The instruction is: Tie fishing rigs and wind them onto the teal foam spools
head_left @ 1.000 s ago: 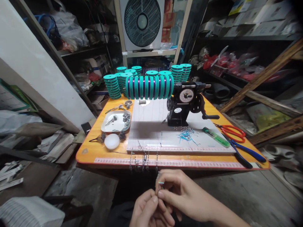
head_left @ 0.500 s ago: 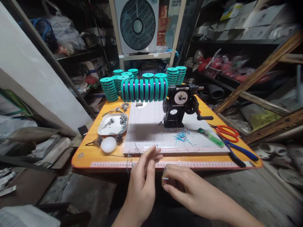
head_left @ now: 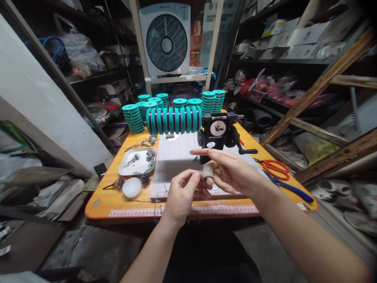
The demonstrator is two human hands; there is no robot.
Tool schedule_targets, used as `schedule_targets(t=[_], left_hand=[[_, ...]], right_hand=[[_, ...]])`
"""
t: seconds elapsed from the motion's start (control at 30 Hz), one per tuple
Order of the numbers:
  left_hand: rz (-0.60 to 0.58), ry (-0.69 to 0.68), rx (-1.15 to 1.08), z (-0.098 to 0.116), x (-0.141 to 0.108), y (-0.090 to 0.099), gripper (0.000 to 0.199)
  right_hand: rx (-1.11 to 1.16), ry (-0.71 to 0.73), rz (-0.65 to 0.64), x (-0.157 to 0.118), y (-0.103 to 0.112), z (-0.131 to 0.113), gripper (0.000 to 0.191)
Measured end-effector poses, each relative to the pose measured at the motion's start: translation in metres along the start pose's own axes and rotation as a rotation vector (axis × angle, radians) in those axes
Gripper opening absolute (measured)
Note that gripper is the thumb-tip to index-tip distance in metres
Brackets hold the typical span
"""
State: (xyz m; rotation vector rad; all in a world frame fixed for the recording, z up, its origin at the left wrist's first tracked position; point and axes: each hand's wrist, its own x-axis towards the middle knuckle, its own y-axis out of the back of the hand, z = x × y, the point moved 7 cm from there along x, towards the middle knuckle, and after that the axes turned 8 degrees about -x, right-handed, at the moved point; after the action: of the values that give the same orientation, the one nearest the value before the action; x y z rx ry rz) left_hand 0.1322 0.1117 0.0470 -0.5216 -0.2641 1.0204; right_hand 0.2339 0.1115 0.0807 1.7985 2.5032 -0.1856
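My left hand [head_left: 183, 193] is over the front edge of the board, thumb and fingers closed in a pinch. Whatever lies between its fingertips is too small or hidden to make out. Close beside it on the right, my right hand [head_left: 231, 169] has its index finger stretched out to the left and the other fingers loosely bent apart. A greyish band [head_left: 207, 171] wraps one of its fingers, whose tip points down near the left fingertips. Behind the hands stands a black hand-cranked winding machine [head_left: 218, 131], with a row of green spools [head_left: 173, 120] wound with purple wire on its shaft.
A white tray [head_left: 123, 170] with small metal parts and a round white lid-like disc [head_left: 132, 188] sit at left. Orange-handled scissors [head_left: 275, 169] and blue-handled pliers [head_left: 297, 192] lie at right. Stacked green spools [head_left: 132, 118] line the back. A measuring tape [head_left: 132, 212] runs along the front edge.
Both hands have moved up and forward over the board and come together. The left fingers have closed into a pinch. My right hand now covers the loose pieces and the green-handled tool.
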Motion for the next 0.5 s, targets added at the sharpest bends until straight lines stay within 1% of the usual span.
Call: schedule_targets(t=[0.03, 0.07, 0.1, 0.2, 0.3, 0.33, 0.43, 0.5], left_hand=[[0.009, -0.002, 0.001, 0.000, 0.000, 0.000, 0.027], [0.016, -0.003, -0.002, 0.000, 0.000, 0.001, 0.027], [0.023, -0.001, -0.009, 0.000, -0.001, 0.001, 0.027], [0.027, 0.027, -0.033, -0.006, -0.011, 0.005, 0.026], [0.012, 0.090, -0.038, -0.022, -0.030, 0.009, 0.027], [0.020, 0.113, -0.037, -0.028, -0.036, 0.012, 0.027], [0.095, 0.178, -0.044, -0.046, -0.054, 0.024, 0.029], [0.111, 0.215, -0.053, -0.055, -0.061, 0.028, 0.030]], right_hand=[[0.119, -0.025, -0.071, 0.009, -0.006, -0.001, 0.036], [0.205, -0.051, -0.105, 0.018, -0.010, -0.001, 0.033], [0.255, -0.070, -0.110, 0.024, -0.013, -0.001, 0.032], [0.325, -0.077, -0.020, 0.036, -0.011, 0.001, 0.036], [0.382, -0.054, 0.058, 0.037, -0.003, 0.000, 0.038], [0.395, -0.054, 0.070, 0.036, -0.002, 0.000, 0.038], [0.414, -0.071, 0.071, 0.036, 0.000, 0.001, 0.038], [0.420, -0.076, 0.069, 0.036, 0.000, 0.002, 0.038]])
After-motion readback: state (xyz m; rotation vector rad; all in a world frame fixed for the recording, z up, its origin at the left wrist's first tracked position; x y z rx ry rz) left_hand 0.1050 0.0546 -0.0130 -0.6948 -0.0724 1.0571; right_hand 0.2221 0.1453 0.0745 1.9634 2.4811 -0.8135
